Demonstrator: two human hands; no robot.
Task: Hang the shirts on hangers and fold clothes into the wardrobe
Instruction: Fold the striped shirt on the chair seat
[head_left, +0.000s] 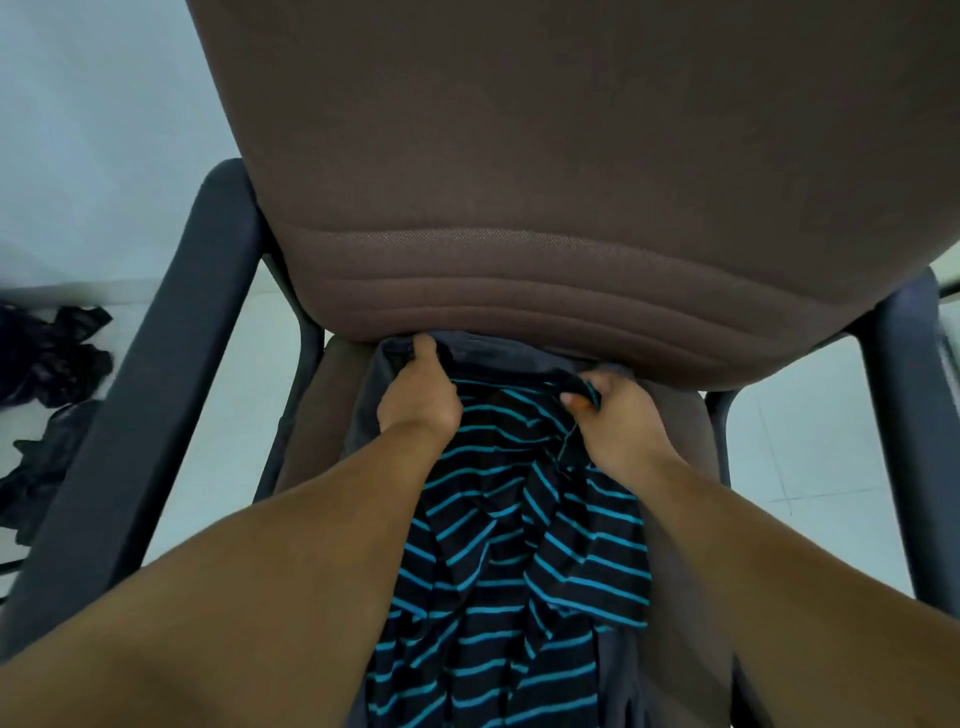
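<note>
A black shirt with blue stripes (498, 561) lies crumpled along the seat of a brown chair (571, 156), on top of a dark grey garment (483, 358). My left hand (421, 400) grips the grey garment's edge at the back of the seat, just under the backrest. My right hand (618, 415) pinches the top edge of the striped shirt near its collar. No hanger and no wardrobe are in view.
The chair has dark armrests on the left (156, 374) and right (914, 415). More dark clothes (52, 374) lie in a heap on the white tiled floor at the far left.
</note>
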